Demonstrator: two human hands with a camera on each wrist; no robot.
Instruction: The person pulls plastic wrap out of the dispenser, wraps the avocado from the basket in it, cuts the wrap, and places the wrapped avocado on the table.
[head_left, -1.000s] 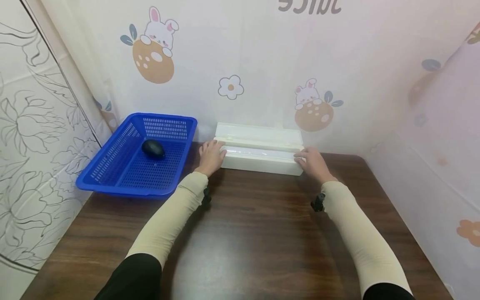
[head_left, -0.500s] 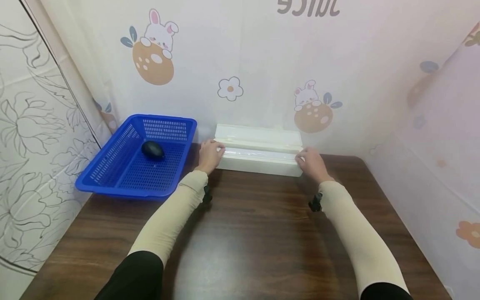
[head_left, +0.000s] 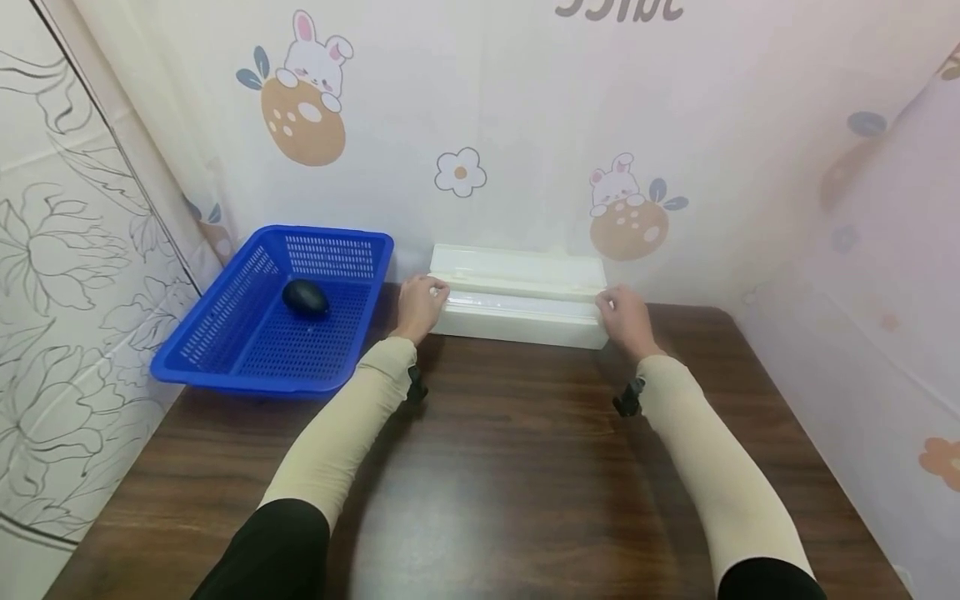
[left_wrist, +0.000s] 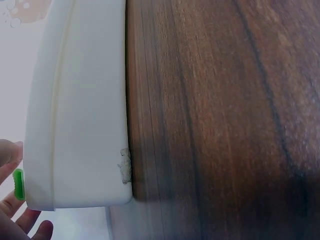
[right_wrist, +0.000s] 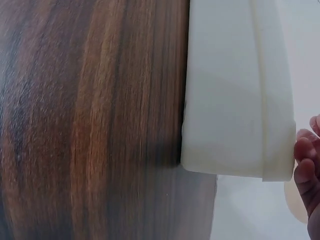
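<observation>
At the back of the table stands a long white plastic wrap dispenser (head_left: pixel 517 327), its lid (head_left: pixel 517 263) tipped up against the wall. Along its opening a shiny clear strip of plastic wrap (head_left: pixel 517 305) shows. My left hand (head_left: pixel 422 308) pinches the wrap's edge at the left end, thumb and forefinger together. At the other end, my right hand (head_left: pixel 627 318) pinches the opposite corner. The film between the fingertips is too thin to make out. A green piece (left_wrist: pixel 19 185) sits on the dispenser beside the left fingers in the left wrist view.
A blue plastic basket (head_left: pixel 341 367) holds a dark oval object (head_left: pixel 305 297) at the left of the brown wooden table (head_left: pixel 495 467). Patterned cloth (head_left: pixel 525 108) hangs right behind the dispenser, and more covers both sides.
Both hands have gone from spread fingers at the dispenser's ends to thumb-and-finger pinches. The right hand has drawn its fingertips slightly outward. The dispenser and basket stay in place.
</observation>
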